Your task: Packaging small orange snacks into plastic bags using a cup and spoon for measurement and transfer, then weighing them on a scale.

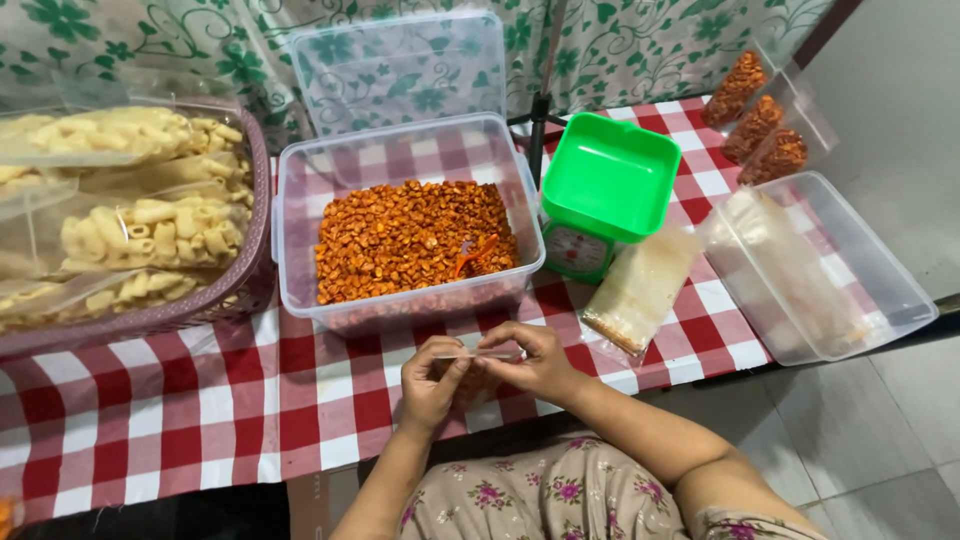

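Both hands pinch a small clear plastic bag held level, left hand and right hand gripping opposite ends, just before the snack tub.

The surface wears red-and-white checks; the clear tub holds orange snacks; the scale is green; the basket mauve; the curtain white with green leaves.

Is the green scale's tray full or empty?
Empty. The green tray shows only bare plastic inside; the orange snacks sit in the clear tub beside it.
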